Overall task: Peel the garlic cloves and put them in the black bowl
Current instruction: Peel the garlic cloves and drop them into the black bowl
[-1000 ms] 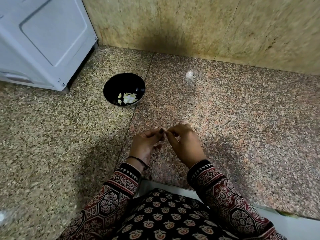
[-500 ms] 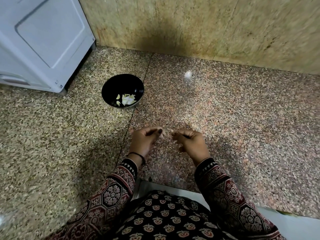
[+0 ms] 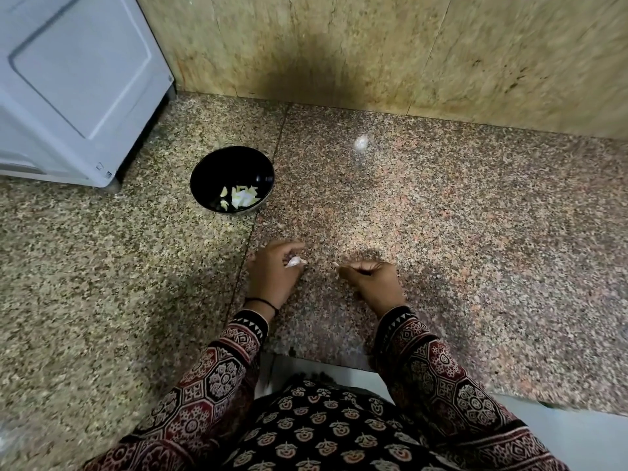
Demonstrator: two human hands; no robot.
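Note:
The black bowl [image 3: 232, 179] stands on the speckled stone counter, holding several pale peeled garlic cloves [image 3: 242, 197] at its near side. In front of it, my left hand [image 3: 274, 271] pinches a whitish garlic clove [image 3: 295, 261] at the fingertips. My right hand [image 3: 371, 283] is a little to the right, fingers curled, pinching a small pale scrap of skin [image 3: 335, 264]. A gap of bare counter separates the two hands.
A white appliance [image 3: 74, 83] stands at the back left, close to the bowl. A yellowish stone wall [image 3: 407, 52] runs along the back. The counter's front edge [image 3: 339, 363] lies just below my wrists. A light glare spot [image 3: 361, 143] shows on the counter.
My hands were joined on the clove; they have pulled apart, the left keeping the clove, the right drawing away with a bit of skin.

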